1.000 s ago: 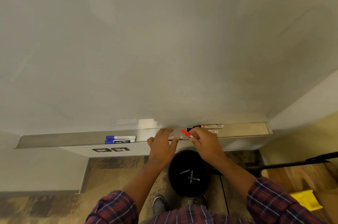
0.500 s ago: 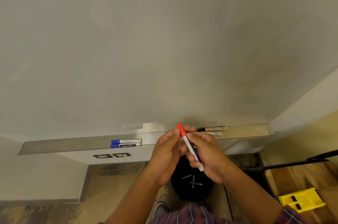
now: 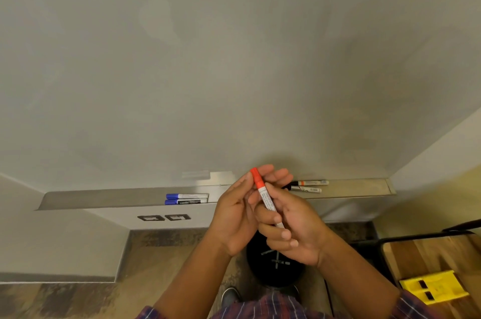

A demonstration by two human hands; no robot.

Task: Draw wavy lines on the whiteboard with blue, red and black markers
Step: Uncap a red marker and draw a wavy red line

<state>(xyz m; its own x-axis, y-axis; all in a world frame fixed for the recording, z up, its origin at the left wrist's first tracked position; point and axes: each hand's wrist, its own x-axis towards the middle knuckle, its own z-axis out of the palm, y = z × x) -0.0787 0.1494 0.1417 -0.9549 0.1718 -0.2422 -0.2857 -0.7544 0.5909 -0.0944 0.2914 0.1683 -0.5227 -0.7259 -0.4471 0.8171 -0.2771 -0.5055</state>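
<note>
A blank whiteboard (image 3: 234, 71) fills the upper view, with a metal marker tray (image 3: 104, 197) along its bottom edge. My right hand (image 3: 294, 230) grips the white barrel of a red marker (image 3: 265, 196), its red cap pointing up toward the board. My left hand (image 3: 236, 212) pinches the red cap end with thumb and fingers. Two blue markers (image 3: 186, 199) lie side by side on the tray to the left of my hands. To the right, two more markers (image 3: 309, 186) lie on the tray, one with an orange band, one with a black cap.
A round black bin (image 3: 276, 266) stands on the floor below my hands. A wooden table (image 3: 429, 256) with a yellow object (image 3: 434, 290) on it sits at the lower right. Two dark wall sockets (image 3: 164, 217) sit under the tray.
My hands lifted the red marker off the tray and brought it toward me, upright. My left hand moved from the tray onto the cap end.
</note>
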